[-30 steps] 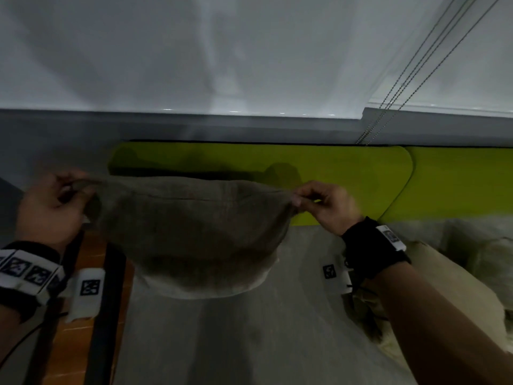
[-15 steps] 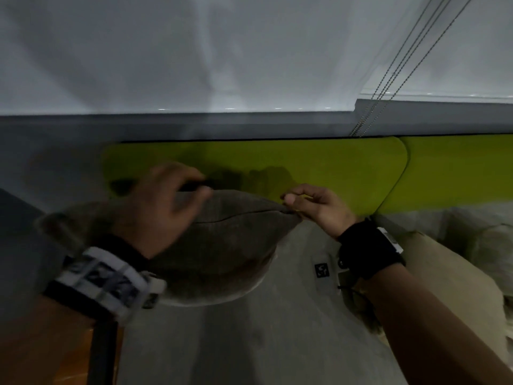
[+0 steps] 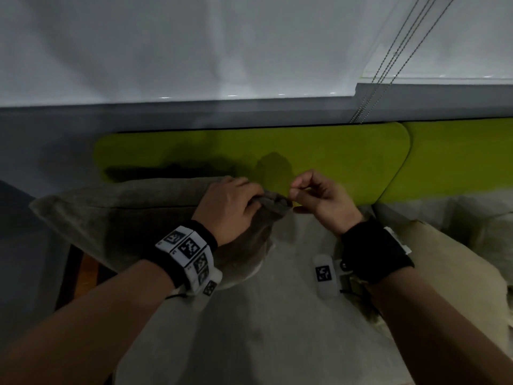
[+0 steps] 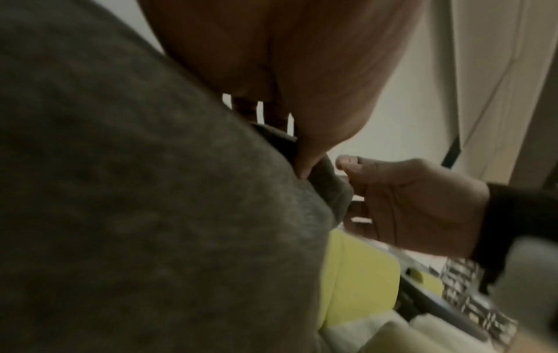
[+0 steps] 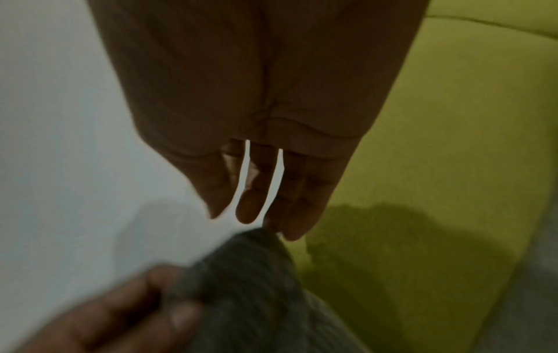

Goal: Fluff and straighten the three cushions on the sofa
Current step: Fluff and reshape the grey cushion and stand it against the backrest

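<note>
Grey-brown ribbed fabric cushion (image 3: 116, 218) is held up off the pale grey sofa seat (image 3: 277, 329), in front of the lime-green padded backrest (image 3: 333, 157); its far left corner hangs free, well away from the grip, over a strip of orange-brown floor (image 3: 86, 273). Left hand (image 3: 230, 207), wristband with black-and-white marker tags (image 3: 188, 254) behind it, is clamped over the cushion's right top corner, fingers curled down over the bunched fabric; the left wrist view shows the thumb (image 4: 305, 167) pressed into a fold at that same corner. Right hand (image 3: 324, 201), black wrist strap (image 3: 374, 251) behind it, sits just right of the grip. In the head view its thumb and forefinger are pinched close together at the corner tip, other fingers loosely curled. In the right wrist view the fingertips (image 5: 290, 229) meet the tip of the fabric, but I can't tell whether they actually have hold of it or only touch it. Both hands are nearly touching, with the corner between them. Further right of the grip, a cream-beige cushion (image 3: 444, 273) lies on the seat under the right forearm, and a pale grey-white cushion (image 3: 485, 218) sits behind it against the backrest. Thin blind cords (image 3: 394, 56) hang against the white wall (image 3: 166, 45) above.
</note>
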Tool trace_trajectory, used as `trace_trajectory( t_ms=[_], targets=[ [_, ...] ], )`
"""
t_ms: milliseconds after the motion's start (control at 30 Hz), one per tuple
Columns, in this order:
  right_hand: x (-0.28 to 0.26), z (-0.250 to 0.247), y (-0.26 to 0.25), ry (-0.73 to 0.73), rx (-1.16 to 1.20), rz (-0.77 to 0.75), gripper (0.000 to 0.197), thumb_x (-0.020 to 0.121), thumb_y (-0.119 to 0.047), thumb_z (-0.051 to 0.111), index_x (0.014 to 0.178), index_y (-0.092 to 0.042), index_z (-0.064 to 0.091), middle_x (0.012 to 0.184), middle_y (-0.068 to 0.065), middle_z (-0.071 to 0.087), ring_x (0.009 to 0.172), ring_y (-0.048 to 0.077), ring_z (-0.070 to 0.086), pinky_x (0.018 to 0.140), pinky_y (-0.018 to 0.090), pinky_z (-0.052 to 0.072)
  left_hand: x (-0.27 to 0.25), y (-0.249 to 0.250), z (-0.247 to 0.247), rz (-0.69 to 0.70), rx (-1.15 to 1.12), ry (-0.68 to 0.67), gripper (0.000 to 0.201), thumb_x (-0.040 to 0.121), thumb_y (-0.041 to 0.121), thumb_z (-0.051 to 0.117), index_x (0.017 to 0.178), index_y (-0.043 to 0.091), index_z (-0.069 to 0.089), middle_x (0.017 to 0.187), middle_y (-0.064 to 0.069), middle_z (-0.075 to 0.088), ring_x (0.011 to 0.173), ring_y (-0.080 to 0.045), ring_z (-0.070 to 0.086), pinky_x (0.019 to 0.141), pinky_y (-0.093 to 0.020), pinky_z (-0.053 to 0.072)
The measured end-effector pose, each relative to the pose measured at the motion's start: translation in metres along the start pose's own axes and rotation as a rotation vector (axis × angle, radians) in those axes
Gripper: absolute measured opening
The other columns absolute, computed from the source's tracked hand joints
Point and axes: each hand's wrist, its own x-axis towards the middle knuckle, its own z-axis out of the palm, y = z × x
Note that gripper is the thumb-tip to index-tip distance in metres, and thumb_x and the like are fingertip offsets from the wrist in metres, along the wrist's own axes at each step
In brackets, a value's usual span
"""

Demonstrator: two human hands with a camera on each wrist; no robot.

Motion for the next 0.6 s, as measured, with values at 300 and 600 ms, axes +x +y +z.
trace_trajectory(
  t_ms=[300,600],
  targets=[
    [-0.003,0.011,0.001,-0.057,-0.144,-0.073,0.021,0.089,-0.028,0.074,0.094,-0.047,0.069,0.096,-0.014,0.074,0.089,0.017,0.072,0.084,0.049,0.061,0.008,-0.005,-0.012,-0.069,-0.237,0.134,0.011,0.094,0.021,0.067,0.104,0.018,0.067,0.099,0.004,0.063,0.093,-0.014,0.060,0.077,-0.017,0.042],
    [0.005,0.033,0.003,0.024,0.035,-0.053,0.016,0.089,-0.023,0.072,0.082,-0.038,0.075,0.084,-0.009,0.075,0.084,0.013,0.071,0.084,0.043,0.061,0.011,0.004,-0.015,-0.027,-0.227,0.168,0.017,0.089,0.020,0.074,0.106,0.017,0.070,0.104,0.002,0.070,0.099,-0.015,0.065,0.086,-0.029,0.051]
  ],
)
